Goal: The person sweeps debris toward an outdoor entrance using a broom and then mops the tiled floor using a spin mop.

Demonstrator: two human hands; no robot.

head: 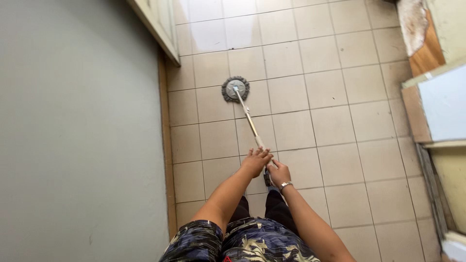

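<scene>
Person stands on a tiled floor (340, 160), both hands on a mop. Left hand (256, 161) wraps the handle (248, 118) from above, fingers closed round it. Right hand (279, 173), w/ a watch (285, 185) on the wrist, grips the handle's near end just below the left; fingers curled shut on it, hands nearly touching.

Mop head (235, 89) is round, grey, flat on the tiles well ahead of the person, near the left wall (77, 131). Handle slants back from it to the hands.

Progress, judged from the look only: tiles at the top, past the mop head, show a bright sheen (218, 24), maybe wet, maybe just light from a window; can't tell which. Tiles nearer the feet and to the right look matt, so prob. the bulk of the floor is not yet gone over. No bucket in view.

Around: cabinet corner (162, 29) juts out top left, close to the mop head, so it limits the reach that way. Right side: a wooden board (427, 53), a white panel (444, 102) and other edges of furniture crowd the floor's edge. Middle of the floor has nothing on it but the mop.
</scene>
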